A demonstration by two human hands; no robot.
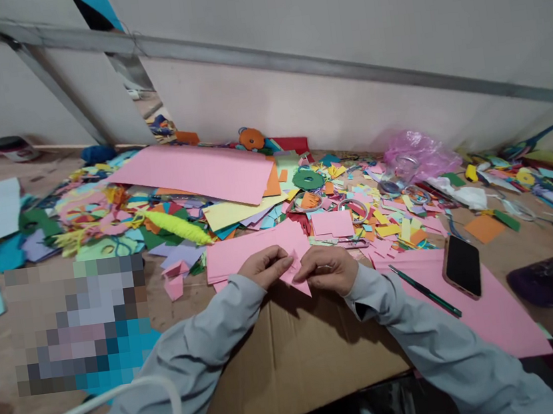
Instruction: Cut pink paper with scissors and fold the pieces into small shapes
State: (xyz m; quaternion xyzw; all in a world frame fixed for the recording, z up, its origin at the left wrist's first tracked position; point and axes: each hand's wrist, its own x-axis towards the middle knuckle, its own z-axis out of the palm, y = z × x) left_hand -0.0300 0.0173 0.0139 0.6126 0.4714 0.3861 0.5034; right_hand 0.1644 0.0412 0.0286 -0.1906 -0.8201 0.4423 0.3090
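Note:
Between my two hands is a small piece of folded pink paper [296, 276], held above the front of the table with one pointed corner hanging down. My left hand [266, 266] pinches its left side between thumb and fingers. On the other side, my right hand [330, 269] grips the paper with bent fingers. Just behind them lies a stack of pink paper sheets [237, 255]. A folded pink paper shape [175, 280] rests left of that stack. Brown cardboard [294, 352] is spread beneath my forearms.
Coloured paper scraps cover the back of the table, with a large pink sheet [196, 173] and a yellow yarn bundle [173, 226]. To the right, a phone [462, 266] and a green pen [425, 291] lie on pink paper [496, 314]. A white cable [102, 393] crosses the lower left.

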